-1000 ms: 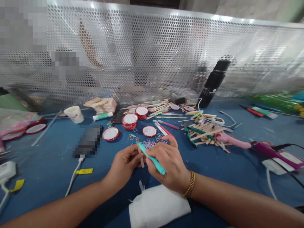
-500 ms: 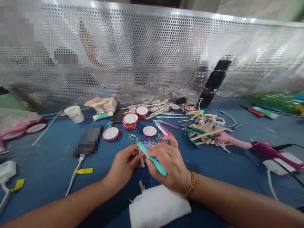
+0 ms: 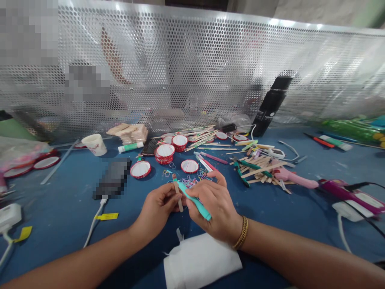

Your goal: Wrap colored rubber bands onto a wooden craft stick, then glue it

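Note:
Between the thumb and fingers of my left hand point(image 3: 161, 204) is a flat wooden stick point(image 3: 179, 202), tilted, its upper end coloured green and reddish. My right hand point(image 3: 212, 204) grips a turquoise marker point(image 3: 199, 206) like a pen. The marker's tip end lies close beside the coloured part of the stick; whether they touch I cannot tell. Just beyond my hands is a pile of small coloured rubber bands point(image 3: 188, 182), partly hidden by my fingers. A white cloth pouch point(image 3: 203, 263) lies below my right hand.
Red-rimmed round discs point(image 3: 165, 150), a glue stick point(image 3: 131, 147) and a paper cup point(image 3: 94, 145) stand beyond my hands. Wooden sticks with green-handled pliers point(image 3: 242, 174) and a pink glue gun point(image 3: 296, 178) lie right. A phone point(image 3: 112, 178) on a cable lies left. Perforated metal point(image 3: 192, 60) closes the back.
The marker's tip end has shifted slightly right, off the stick's coloured part, and more of the stick shows. My left hand keeps its hold in about the same place.

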`<state>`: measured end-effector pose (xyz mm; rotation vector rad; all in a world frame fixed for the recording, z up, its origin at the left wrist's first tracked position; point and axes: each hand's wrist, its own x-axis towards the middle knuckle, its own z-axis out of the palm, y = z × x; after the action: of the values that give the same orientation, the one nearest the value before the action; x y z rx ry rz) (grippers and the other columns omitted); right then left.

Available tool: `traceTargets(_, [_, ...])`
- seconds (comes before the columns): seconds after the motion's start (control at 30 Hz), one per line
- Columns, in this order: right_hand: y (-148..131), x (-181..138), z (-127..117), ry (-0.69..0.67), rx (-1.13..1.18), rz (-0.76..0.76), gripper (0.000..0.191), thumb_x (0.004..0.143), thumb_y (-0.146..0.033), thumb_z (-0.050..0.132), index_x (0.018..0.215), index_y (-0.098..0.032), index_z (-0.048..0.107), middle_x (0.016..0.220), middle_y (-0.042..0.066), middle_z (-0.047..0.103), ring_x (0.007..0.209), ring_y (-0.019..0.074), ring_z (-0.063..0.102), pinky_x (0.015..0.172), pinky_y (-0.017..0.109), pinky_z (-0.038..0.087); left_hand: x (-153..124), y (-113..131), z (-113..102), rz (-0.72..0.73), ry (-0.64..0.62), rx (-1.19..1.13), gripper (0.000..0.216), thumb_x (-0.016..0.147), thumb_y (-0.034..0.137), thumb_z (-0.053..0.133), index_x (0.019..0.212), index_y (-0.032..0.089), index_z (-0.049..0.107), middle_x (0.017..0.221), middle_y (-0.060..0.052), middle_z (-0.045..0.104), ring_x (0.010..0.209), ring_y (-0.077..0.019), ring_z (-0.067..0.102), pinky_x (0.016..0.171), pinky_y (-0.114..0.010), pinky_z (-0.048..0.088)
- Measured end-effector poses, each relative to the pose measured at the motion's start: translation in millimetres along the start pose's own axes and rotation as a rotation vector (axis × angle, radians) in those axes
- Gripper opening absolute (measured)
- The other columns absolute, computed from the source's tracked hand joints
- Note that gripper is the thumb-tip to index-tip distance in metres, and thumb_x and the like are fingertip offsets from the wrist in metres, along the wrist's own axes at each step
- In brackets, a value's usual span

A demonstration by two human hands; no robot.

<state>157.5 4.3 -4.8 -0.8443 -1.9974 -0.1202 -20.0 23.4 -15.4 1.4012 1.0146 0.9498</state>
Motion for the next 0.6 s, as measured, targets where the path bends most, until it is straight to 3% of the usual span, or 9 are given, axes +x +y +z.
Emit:
traceTargets(0.17, [1.3, 0.6, -1.5, 0.024, -0.005, 0.01, 0.002, 0.088, -0.021, 0.056, 0.088, -0.02, 0.055, 0.076, -0.001, 0.068, 0.071, 0.0141, 0.064, 0.099, 0.042, 0.032, -1.1, -0.5, -0.4, -0.019, -0.01, -0.037, 0.019, 0.083, 0.036, 0.068, 0.09, 0.019, 0.066, 0.089, -0.003, 0.07, 0.086, -0.0185, 0.067, 0.075, -0.026, 0.056])
traceTargets(0.6, [-1.3, 0.7, 1.5, -0.007, 0.022, -0.031, 0.003, 0.089, -0.02, 0.055, 0.091, -0.02, 0.054, 0.082, -0.001, 0.071, 0.074, 0.0147, 0.065, 0.099, 0.043, 0.031, 0.3, -2.3, -1.2, 0.044, -0.008, 0.011, 0.022, 0.085, 0.038, 0.066, 0.084, 0.016, 0.067, 0.08, -0.003, 0.069, 0.071, -0.0151, 0.061, 0.067, -0.025, 0.054])
